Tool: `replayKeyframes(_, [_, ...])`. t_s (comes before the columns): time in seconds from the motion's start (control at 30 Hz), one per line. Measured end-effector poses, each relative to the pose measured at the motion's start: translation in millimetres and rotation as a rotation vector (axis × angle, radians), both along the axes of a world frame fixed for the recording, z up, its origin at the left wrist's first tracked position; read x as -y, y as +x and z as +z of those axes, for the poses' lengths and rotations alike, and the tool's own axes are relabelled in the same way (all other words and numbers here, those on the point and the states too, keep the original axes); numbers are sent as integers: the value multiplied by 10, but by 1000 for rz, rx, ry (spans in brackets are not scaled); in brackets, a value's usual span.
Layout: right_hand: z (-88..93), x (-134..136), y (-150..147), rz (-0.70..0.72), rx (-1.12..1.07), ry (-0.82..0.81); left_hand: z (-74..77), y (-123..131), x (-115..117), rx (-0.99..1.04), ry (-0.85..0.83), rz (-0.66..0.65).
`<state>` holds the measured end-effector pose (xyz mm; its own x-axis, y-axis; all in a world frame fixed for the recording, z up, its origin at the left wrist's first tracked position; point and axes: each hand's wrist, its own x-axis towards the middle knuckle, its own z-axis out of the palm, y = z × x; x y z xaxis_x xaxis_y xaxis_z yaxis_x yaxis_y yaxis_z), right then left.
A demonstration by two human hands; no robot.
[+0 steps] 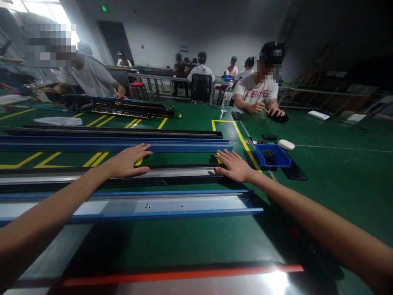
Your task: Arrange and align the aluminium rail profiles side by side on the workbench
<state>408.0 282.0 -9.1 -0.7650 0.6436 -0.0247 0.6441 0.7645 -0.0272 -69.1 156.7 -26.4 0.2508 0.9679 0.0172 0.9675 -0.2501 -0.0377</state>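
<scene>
My left hand (pixel 129 161) lies with its fingers stretched out over a black channel bar with a silver inner face (pixel 184 172). Farther right, my right hand (pixel 235 165) rests at the end of this same bar, fingers spread. Neither hand is wrapped around anything. Just beyond my fingertips runs a blue channel bar (pixel 190 145), with another black bar (pixel 172 133) behind it. Nearer to me lies a wide blue-edged channel (pixel 208 202) with a pale inner face and small holes.
A red-edged panel (pixel 196 275) lies closest to me. At right are a blue bin (pixel 274 160) holding dark parts, a white rounded case (pixel 286 144) and a black phone-like slab (pixel 294 169). A water bottle (pixel 227 97) stands farther back. Co-workers sit across the green table (pixel 334 176).
</scene>
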Motion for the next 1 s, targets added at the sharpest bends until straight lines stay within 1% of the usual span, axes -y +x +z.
replayKeyframes(0.53, [-16,-34,2,13,-30,5,-24,-53,-11,18,67,-40])
replayKeyframes(0.8, [10,-18,3,11,-21,-5,-45,-44,-11,9,73,-45])
replayKeyframes(1.0, [21,-18,11,35,-31,8,-31,-37,-6,-12,56,-34])
